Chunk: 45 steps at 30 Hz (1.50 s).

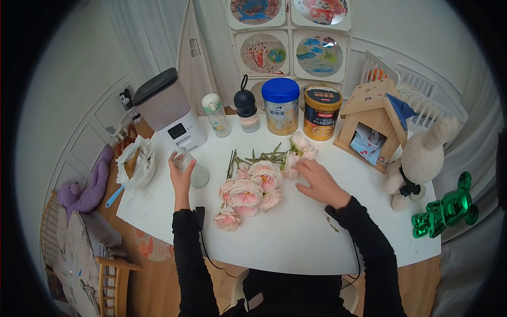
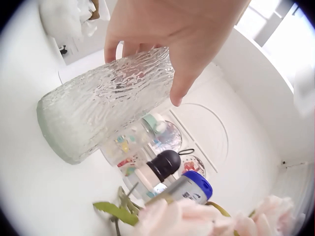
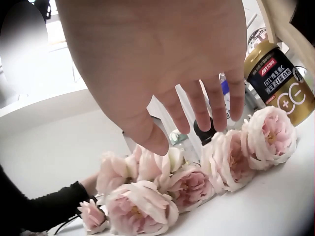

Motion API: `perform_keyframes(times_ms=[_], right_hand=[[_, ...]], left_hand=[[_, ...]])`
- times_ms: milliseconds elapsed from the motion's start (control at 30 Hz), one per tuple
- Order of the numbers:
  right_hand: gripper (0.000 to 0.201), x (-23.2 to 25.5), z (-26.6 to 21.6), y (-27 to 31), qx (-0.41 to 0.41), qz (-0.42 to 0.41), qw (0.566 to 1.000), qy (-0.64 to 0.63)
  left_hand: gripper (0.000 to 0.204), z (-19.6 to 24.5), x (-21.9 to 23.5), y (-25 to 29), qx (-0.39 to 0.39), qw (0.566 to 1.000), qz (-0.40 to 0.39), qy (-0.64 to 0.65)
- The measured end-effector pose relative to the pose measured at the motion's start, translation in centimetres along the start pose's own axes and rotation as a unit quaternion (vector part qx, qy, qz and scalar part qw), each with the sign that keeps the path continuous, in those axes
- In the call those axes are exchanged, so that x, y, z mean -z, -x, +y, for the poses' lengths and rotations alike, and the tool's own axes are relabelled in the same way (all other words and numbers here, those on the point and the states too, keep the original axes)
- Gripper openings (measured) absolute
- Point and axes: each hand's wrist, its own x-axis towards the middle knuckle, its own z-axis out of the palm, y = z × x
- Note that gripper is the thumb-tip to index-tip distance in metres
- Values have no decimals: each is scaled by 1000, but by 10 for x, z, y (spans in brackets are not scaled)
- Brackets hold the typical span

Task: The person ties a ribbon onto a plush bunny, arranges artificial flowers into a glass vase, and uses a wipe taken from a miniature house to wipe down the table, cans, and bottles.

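I am logging the two hands as apart, on either side of the pink roses (image 1: 245, 193). The left hand (image 1: 181, 177) is gripping the ribbed glass vase (image 1: 199, 174) near its open rim, thumb on one side and fingers on the other; whether the base is touching the table (image 1: 296, 240), I cannot tell. The right hand (image 1: 322, 185) is holding nothing: palm down, fingers extended and slightly spread, fingertips beside the uppermost blooms. Contact there: cannot tell.

Roses are lying on the white tabletop between the hands, green stems (image 1: 231, 164) pointing mostly toward the containers behind. I am noting in that back row the green-topped bottle (image 1: 216, 117), the black-capped bottle (image 1: 246, 108), the blue-lidded tin (image 1: 281, 113) and the gold tin (image 1: 320, 120), all standing upright. The dispenser (image 1: 182, 121) is standing behind the vase; the wooden house (image 1: 368, 124) is standing beside the gold tin, near the plush rabbit (image 1: 424, 153).
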Motion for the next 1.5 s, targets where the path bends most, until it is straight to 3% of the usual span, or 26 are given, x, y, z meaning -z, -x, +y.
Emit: perform_keyframes(times_ms=[33,67,100,167,200,267,333,500,567,633,700,733,767,833,900,967,1033,1100,1167,1333,1433,1500], right_hand=[[43,-14,8,-11,1,47,998,35],[47,-24,18,-19,3,97,993,71],[47,-33,29,-23,6,103,992,72],[52,-52,42,-25,-10,117,986,119],[52,-52,41,-24,-8,121,986,114],[50,-37,40,-19,-83,3,986,144],[47,-24,38,-11,-94,-12,985,146],[34,10,46,10,-124,-76,984,102],[29,28,46,20,-156,-123,977,77],[28,43,47,27,-166,-123,978,41],[33,64,43,30,-182,-168,968,26],[34,80,33,28,-227,-183,956,-13],[34,83,37,29,-231,-179,956,-8],[32,84,44,33,-153,-55,987,-8],[32,85,45,28,-176,-45,983,31],[39,66,64,27,-165,86,976,116],[43,50,86,32,-163,82,976,120],[47,36,99,36,-161,75,976,124],[51,31,105,35,-219,15,975,14],[14,35,98,20,-173,137,975,-7],[13,52,73,13,-151,190,970,18],[10,69,52,7,-120,220,967,36]], left_hand=[[72,-9,4,-7,6,1000,3,-2],[73,-23,8,-9,-35,993,43,-108],[73,-8,9,-4,-41,992,45,-107],[73,57,7,19,-177,929,188,-265],[68,84,1,31,-203,932,165,-251],[67,100,-15,59,-174,939,-177,-237],[65,110,-30,80,52,930,-333,-144],[64,105,-73,84,85,876,-455,-136],[58,119,-88,82,71,831,-532,-149],[48,150,-100,83,32,827,-523,-201],[43,193,-107,80,-110,872,-398,-263],[38,205,-110,78,-193,896,-345,-201],[38,225,-112,77,-198,897,-345,-195],[36,266,-117,79,-222,898,-368,-92],[35,280,-125,84,-215,881,-415,-70],[33,280,-139,91,-206,860,-465,-49],[33,263,-161,101,-263,822,-503,-36],[30,244,-186,117,-234,809,-540,7],[28,224,-205,131,-207,796,-566,55],[20,203,-215,157,-164,824,-526,130],[25,202,-212,145,-169,857,-467,135],[35,207,-208,132,-148,922,-321,158]])
